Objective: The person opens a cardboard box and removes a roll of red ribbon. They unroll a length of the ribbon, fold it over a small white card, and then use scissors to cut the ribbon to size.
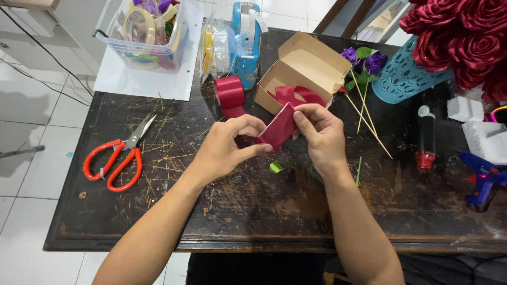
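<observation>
Both my hands meet over the middle of a scratched dark wooden table (253,211). Between them is a folded piece of dark red satin ribbon (278,128). My left hand (228,148) pinches its lower left edge with thumb and fingers. From the right, my right hand (322,134) grips its upper edge, fingers curled over the fold. Just behind stands a roll of the same red ribbon (229,92) with its loose tail lying on the table. An open cardboard box (303,66) behind my hands holds more cut red ribbon pieces (301,96).
Orange-handled scissors (117,155) lie at the left. A clear plastic bin of supplies (150,31), a blue tape dispenser (246,42), thin wooden skewers (369,119), purple ribbon flowers (364,60), a teal basket (404,76), red ribbon roses (465,39), a dark tube (425,134) and a blue glue gun (483,177) stand around.
</observation>
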